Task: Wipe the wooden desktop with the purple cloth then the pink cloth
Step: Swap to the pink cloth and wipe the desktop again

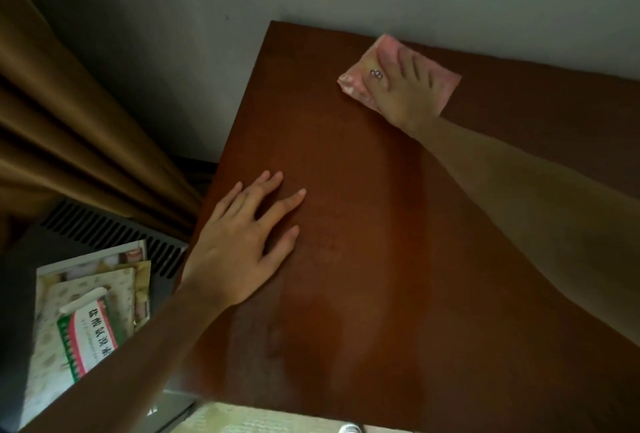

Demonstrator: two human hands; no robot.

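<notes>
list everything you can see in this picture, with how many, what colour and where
wooden desktop: one, reddish brown, fills centre and right
pink cloth: one, pink, far edge of desktop by the wall
curtain: one, brown, left
vented unit: one, grey, lower left beside the desk
papers and packets: a pile, pale with a red and green label, on the unit
ring: one, silvery, right hand
left hand: flat on desktop
right hand: pressing the cloth

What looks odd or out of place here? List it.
Nothing spilled or damaged. The pink cloth lies folded under the right hand near the wall; the left hand rests flat on the wooden desktop. No purple cloth is visible.
</notes>
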